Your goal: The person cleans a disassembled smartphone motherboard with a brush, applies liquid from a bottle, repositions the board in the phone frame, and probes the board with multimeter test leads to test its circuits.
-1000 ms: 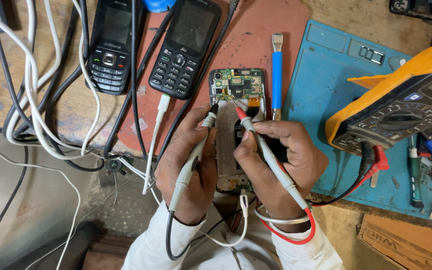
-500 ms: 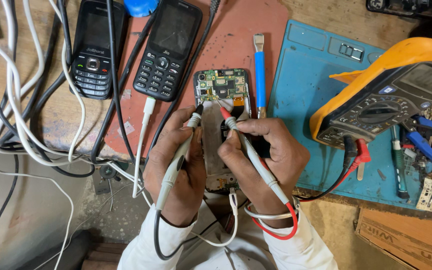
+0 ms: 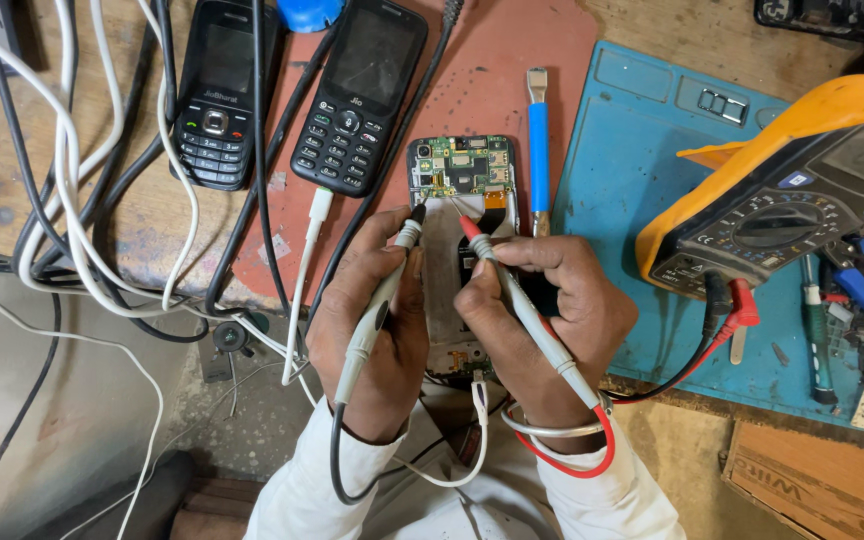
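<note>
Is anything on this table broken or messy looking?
Yes. The phone under the left hand and right hand has its cover off, so its green circuit board shows. White and black cables lie tangled across the left side, over a keypad phone. Nothing looks spilled.

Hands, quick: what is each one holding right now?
Left hand: closed on the black-tipped probe.
Right hand: closed on the red-tipped probe; both tips rest on the opened phone.

Left hand (image 3: 372, 320) and right hand (image 3: 542, 315) side by side, knuckles up, fingers curled in pen-like grips. Fingertips aimed forward, white-sleeved wrists close together.
</note>
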`<state>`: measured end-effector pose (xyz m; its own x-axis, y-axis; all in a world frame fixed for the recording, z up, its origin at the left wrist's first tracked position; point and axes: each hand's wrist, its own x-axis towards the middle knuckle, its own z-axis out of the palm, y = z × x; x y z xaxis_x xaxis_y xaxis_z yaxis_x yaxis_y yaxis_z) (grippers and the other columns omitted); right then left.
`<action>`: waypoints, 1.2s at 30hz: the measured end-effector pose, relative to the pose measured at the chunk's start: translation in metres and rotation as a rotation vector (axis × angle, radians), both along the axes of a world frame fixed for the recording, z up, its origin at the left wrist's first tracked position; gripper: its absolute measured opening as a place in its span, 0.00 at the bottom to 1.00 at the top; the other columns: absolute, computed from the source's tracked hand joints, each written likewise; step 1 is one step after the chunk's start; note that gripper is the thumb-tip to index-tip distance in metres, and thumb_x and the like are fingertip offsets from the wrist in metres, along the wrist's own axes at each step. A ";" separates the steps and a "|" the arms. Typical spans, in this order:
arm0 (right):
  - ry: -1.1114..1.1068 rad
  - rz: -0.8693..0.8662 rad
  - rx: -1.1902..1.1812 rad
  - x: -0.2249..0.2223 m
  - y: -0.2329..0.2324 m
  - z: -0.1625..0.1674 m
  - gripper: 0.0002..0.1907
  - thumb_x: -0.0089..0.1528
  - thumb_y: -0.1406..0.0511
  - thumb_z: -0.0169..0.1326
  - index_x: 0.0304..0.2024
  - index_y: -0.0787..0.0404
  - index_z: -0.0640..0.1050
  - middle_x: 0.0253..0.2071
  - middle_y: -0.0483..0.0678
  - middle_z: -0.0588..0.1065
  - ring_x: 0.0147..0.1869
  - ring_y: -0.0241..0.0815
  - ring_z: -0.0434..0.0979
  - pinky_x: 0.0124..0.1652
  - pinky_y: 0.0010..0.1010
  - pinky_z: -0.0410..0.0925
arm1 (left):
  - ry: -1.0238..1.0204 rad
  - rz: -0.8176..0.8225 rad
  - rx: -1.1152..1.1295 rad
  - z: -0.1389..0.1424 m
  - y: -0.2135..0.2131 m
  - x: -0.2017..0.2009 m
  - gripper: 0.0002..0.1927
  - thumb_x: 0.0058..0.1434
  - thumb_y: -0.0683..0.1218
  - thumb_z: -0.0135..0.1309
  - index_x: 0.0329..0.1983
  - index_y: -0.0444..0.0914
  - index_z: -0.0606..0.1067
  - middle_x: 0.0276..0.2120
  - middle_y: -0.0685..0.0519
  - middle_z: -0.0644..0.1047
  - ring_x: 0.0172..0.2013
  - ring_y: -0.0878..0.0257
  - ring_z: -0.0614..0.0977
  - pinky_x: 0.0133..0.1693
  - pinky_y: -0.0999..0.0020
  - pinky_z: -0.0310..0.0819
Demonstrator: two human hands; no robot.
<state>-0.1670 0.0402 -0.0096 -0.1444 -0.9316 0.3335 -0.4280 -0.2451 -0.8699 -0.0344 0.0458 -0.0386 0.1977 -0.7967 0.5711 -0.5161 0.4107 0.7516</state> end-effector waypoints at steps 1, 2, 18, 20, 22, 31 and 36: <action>-0.001 0.003 0.001 0.000 0.000 0.000 0.14 0.58 0.73 0.66 0.44 0.66 0.77 0.39 0.49 0.82 0.43 0.33 0.83 0.46 0.24 0.76 | 0.005 -0.007 0.000 0.000 0.000 0.000 0.14 0.73 0.34 0.56 0.55 0.32 0.63 0.56 0.33 0.77 0.55 0.47 0.86 0.48 0.66 0.85; -0.002 0.006 0.002 0.000 0.000 -0.001 0.14 0.58 0.73 0.66 0.45 0.66 0.77 0.39 0.49 0.82 0.43 0.33 0.83 0.46 0.24 0.76 | 0.011 -0.014 -0.001 0.000 0.000 0.000 0.14 0.73 0.34 0.55 0.55 0.32 0.63 0.56 0.33 0.77 0.55 0.46 0.85 0.49 0.66 0.85; 0.039 0.019 0.011 -0.003 -0.001 0.001 0.15 0.57 0.71 0.68 0.44 0.65 0.77 0.40 0.49 0.82 0.43 0.34 0.85 0.45 0.25 0.77 | -0.008 -0.002 0.011 0.002 0.001 -0.001 0.15 0.73 0.35 0.56 0.55 0.32 0.63 0.56 0.33 0.77 0.55 0.46 0.85 0.49 0.66 0.85; 0.054 0.013 0.007 -0.003 -0.001 0.000 0.16 0.56 0.71 0.68 0.44 0.65 0.77 0.40 0.49 0.82 0.44 0.34 0.85 0.45 0.25 0.77 | -0.002 -0.003 0.008 0.000 0.001 -0.001 0.15 0.73 0.35 0.56 0.55 0.32 0.63 0.56 0.33 0.77 0.55 0.46 0.85 0.49 0.66 0.85; 0.047 0.010 0.004 -0.002 0.000 -0.001 0.16 0.57 0.71 0.68 0.44 0.65 0.77 0.40 0.49 0.82 0.44 0.34 0.85 0.46 0.25 0.76 | 0.002 -0.001 0.003 -0.001 0.001 -0.001 0.15 0.73 0.35 0.56 0.55 0.32 0.63 0.56 0.33 0.77 0.54 0.46 0.86 0.48 0.66 0.85; -0.121 -0.005 -0.029 -0.002 0.002 -0.008 0.15 0.68 0.64 0.64 0.48 0.67 0.74 0.40 0.50 0.82 0.43 0.33 0.83 0.47 0.23 0.76 | 0.015 -0.025 -0.047 -0.005 0.009 0.002 0.16 0.73 0.35 0.55 0.56 0.34 0.62 0.55 0.32 0.76 0.55 0.43 0.85 0.50 0.62 0.85; -0.132 0.065 -0.011 -0.006 0.001 -0.005 0.19 0.72 0.60 0.59 0.57 0.69 0.76 0.46 0.51 0.82 0.48 0.35 0.85 0.49 0.23 0.77 | 0.021 -0.007 0.008 -0.004 0.017 -0.002 0.16 0.72 0.35 0.55 0.55 0.34 0.61 0.55 0.32 0.77 0.53 0.45 0.86 0.47 0.66 0.85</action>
<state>-0.1731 0.0417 -0.0147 -0.1275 -0.9367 0.3261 -0.2926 -0.2787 -0.9147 -0.0364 0.0630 -0.0430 0.2035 -0.8025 0.5608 -0.4972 0.4087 0.7653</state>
